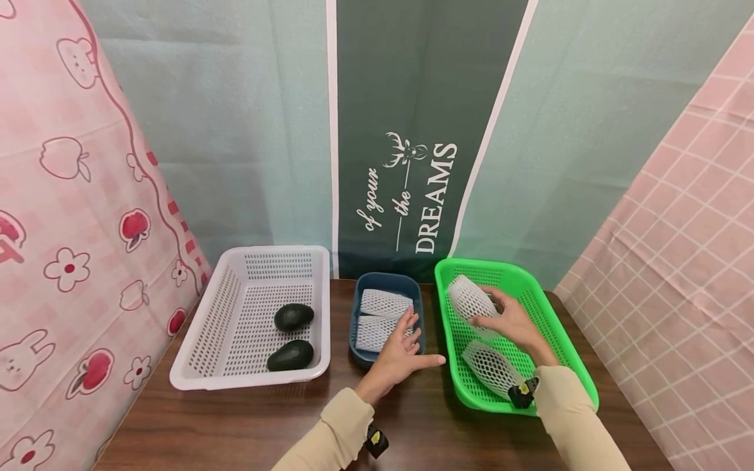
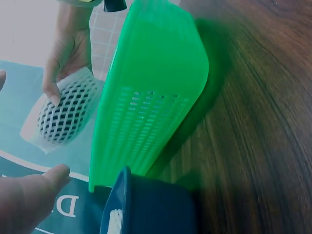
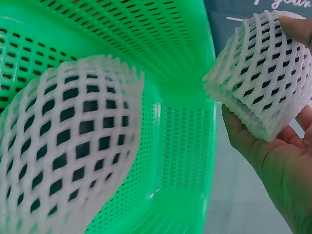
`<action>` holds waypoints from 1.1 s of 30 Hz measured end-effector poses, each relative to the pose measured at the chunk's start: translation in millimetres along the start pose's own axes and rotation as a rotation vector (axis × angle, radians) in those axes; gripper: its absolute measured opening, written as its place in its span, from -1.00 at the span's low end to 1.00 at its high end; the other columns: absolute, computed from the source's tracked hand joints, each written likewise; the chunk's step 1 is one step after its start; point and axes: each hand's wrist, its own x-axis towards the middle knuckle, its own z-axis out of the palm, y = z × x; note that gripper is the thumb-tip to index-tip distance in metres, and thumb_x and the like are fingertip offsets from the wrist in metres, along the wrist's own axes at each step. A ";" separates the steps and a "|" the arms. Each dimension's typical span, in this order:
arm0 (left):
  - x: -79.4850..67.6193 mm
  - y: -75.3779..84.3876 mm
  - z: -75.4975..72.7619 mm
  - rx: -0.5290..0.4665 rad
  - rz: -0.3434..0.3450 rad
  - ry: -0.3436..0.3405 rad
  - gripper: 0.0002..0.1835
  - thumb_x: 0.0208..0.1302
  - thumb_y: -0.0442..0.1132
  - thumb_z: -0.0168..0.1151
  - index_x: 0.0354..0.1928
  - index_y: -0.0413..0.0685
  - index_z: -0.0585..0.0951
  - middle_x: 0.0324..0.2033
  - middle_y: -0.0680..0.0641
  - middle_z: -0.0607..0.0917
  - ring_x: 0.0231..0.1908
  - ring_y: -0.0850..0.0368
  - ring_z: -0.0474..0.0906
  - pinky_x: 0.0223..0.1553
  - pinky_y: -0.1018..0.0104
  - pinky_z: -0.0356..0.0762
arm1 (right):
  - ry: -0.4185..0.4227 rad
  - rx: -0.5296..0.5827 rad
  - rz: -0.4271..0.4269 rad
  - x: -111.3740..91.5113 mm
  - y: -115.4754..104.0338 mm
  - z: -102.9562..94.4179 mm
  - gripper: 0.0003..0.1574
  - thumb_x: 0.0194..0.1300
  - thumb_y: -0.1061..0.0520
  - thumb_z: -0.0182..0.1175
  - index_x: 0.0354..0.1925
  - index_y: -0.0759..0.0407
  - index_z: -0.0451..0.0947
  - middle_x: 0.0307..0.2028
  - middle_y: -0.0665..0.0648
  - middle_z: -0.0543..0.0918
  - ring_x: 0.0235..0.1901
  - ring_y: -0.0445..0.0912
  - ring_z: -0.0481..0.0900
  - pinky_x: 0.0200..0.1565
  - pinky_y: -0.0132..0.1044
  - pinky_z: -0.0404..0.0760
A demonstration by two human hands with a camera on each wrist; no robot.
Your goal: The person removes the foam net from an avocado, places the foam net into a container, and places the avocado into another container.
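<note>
Netted fruit [image 1: 471,301] was in the right hand [image 1: 517,322], up above the green basket [image 1: 570,333]; the fingers and thumb held it round its white foam net; something dark showed through the holes. The left hand [image 1: 400,356] was free, with its fingers spread out by the right side of the blue box [image 1: 390,278]; its thumb pointed to the green basket. Another netted fruit [image 1: 491,368] lay in the green basket, closer to the person; two white foam nets [image 1: 385,303] were in the blue box. Off to the left, two dark avocados [image 1: 291,355] lay in the white basket [image 1: 250,382]; the box and both baskets stood on the brown table [image 1: 436,432]; a green cloth [image 1: 259,131] hung behind.
</note>
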 end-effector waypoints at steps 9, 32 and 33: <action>-7.7 6.6 -21.3 -0.078 -0.028 0.005 0.09 0.06 -0.29 0.50 0.52 0.05 -0.01 0.41 -0.16 0.18 0.33 -0.14 0.23 0.24 0.02 0.27 | -0.003 -0.064 -0.036 -0.3 -18.2 6.0 -0.07 0.05 0.10 0.48 0.35 0.14 0.32 0.06 0.28 0.51 -0.08 0.15 0.52 -0.26 -0.08 0.59; -27.9 19.8 -52.6 -0.277 -0.091 -0.056 -0.09 0.25 -0.31 0.33 0.51 -0.07 0.00 0.36 -0.26 0.25 0.26 -0.18 0.34 0.18 0.06 0.38 | -0.076 -0.118 -0.179 -8.2 -52.7 47.1 -0.12 -0.05 0.23 0.47 0.27 0.15 0.41 0.05 0.19 0.56 -0.11 0.09 0.51 -0.20 -0.15 0.55; -28.4 20.1 -53.4 -0.292 -0.091 -0.062 -0.10 0.25 -0.31 0.32 0.51 -0.08 0.00 0.36 -0.27 0.24 0.24 -0.15 0.37 0.17 0.07 0.39 | -0.081 -0.118 -0.185 -8.8 -54.6 48.6 -0.13 -0.05 0.22 0.48 0.27 0.14 0.42 0.04 0.18 0.57 -0.12 0.08 0.51 -0.21 -0.16 0.55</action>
